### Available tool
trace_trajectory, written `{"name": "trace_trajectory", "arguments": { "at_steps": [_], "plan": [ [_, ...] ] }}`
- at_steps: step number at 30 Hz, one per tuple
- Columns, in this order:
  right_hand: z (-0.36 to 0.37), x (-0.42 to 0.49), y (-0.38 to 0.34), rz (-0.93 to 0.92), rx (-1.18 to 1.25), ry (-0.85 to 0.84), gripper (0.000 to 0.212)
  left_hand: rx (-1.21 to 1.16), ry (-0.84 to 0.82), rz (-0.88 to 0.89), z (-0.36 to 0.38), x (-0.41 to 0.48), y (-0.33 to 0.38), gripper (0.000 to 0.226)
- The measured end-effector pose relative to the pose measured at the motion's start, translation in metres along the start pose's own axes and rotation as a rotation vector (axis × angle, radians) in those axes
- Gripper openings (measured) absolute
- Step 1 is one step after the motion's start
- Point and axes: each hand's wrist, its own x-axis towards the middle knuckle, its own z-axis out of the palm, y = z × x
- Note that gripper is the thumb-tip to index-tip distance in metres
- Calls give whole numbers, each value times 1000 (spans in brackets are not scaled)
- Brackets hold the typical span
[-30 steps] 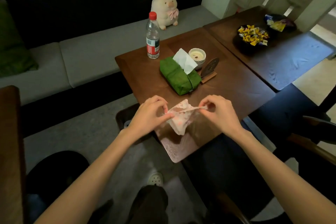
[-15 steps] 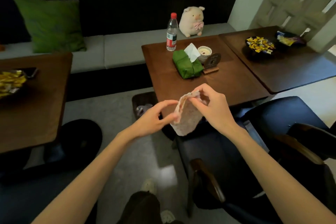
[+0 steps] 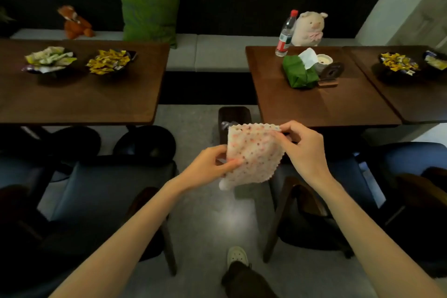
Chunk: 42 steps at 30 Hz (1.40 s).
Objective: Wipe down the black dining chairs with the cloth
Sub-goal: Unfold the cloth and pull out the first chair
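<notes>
while both hands pinch it, the cloth point(image 3: 252, 152) hangs above the floor.

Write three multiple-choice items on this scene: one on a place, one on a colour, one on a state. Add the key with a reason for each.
1. The water bottle stands:
A) on the floor
B) on the table with the green tissue pouch
C) on a chair seat

2. The cushion on the bench is:
A) red
B) white
C) green

3. The cloth is:
A) held in the air by both hands
B) spread on a chair
C) lying on a table

Key:
1 B, its base sits at that table's far edge, beside the plush pig.
2 C, it shows plainly green.
3 A, the left hand and the right hand pinch its edges in mid-air.
</notes>
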Motion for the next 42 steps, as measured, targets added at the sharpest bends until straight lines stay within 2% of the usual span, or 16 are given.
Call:
{"name": "trace_trajectory", "arguments": {
  "at_steps": [5, 9, 12, 15, 17, 24, 30, 33, 37, 39, 42],
  "plan": [
    [61, -78, -43, 6, 33, -1, 8, -74, 7, -49, -28, -103, -13, 25],
    [100, -132, -92, 0, 34, -111, 11, -317, 105, -138, -47, -182, -8, 36],
    [123, -159, -125, -71, -17, -126, 13, -277, 184, -107, -62, -233, -12, 15],
    [144, -184, -151, -140, -48, -173, 11, -171, 173, -76, -70, -278, -19, 22],
    [158, -203, -163, -172, -56, -224, 8, -151, 199, -96, -68, -308, -23, 17],
    [189, -287, -180, -163, -48, -341, 23, -277, 461, -263, -42, -405, -34, 10],
    [210, -349, -202, -143, -77, -437, 13, -414, 759, -386, -38, -491, -48, 14],
    [231, -366, -222, -119, -86, -488, 12, -306, 831, -429, -52, -530, -66, 20],
    [274, -386, -253, -94, -108, -565, 10, -36, 880, -486, -84, -578, -104, 40],
    [304, -393, -270, -60, -82, -581, 8, 26, 909, -519, -106, -601, -125, 36],
    [358, -399, -299, 30, 9, -545, 11, -13, 994, -485, -150, -636, -154, 31]
  ]
}}
